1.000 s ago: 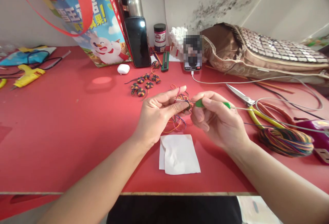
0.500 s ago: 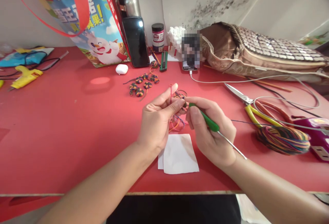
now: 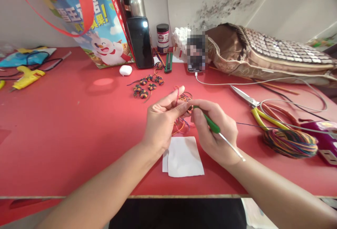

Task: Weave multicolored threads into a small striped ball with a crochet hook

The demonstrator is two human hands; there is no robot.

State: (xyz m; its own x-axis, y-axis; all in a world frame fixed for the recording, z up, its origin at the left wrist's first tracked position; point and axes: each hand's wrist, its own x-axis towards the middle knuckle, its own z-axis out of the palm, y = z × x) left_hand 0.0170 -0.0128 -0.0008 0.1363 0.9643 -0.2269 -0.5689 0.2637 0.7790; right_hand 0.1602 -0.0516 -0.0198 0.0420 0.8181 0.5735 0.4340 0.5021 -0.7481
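My left hand (image 3: 162, 116) is closed on a small piece of multicoloured crochet work (image 3: 190, 107), mostly covered by my fingers. A strand of red yarn (image 3: 178, 95) runs up over its raised index finger. My right hand (image 3: 217, 129) grips a crochet hook with a green handle (image 3: 211, 121), the bare metal end slanting down toward my wrist. The hook's working tip is hidden at the crochet piece, where both hands nearly meet. Loose coloured yarn (image 3: 181, 126) hangs below. A folded white tissue (image 3: 185, 159) lies on the table in front of my hands.
On the red table (image 3: 65, 134), several small crocheted pieces (image 3: 143, 93) lie beyond my left hand. To the right are scissors (image 3: 254, 102), a yarn skein (image 3: 291, 143) and a purple power strip (image 3: 323, 127). Phones (image 3: 140, 43), a paint jar (image 3: 163, 38) and a sequined bag (image 3: 276, 48) stand behind.
My right hand has turned the hook, so its free metal end now points down toward my wrist. The left index finger with the red yarn has shifted slightly left.
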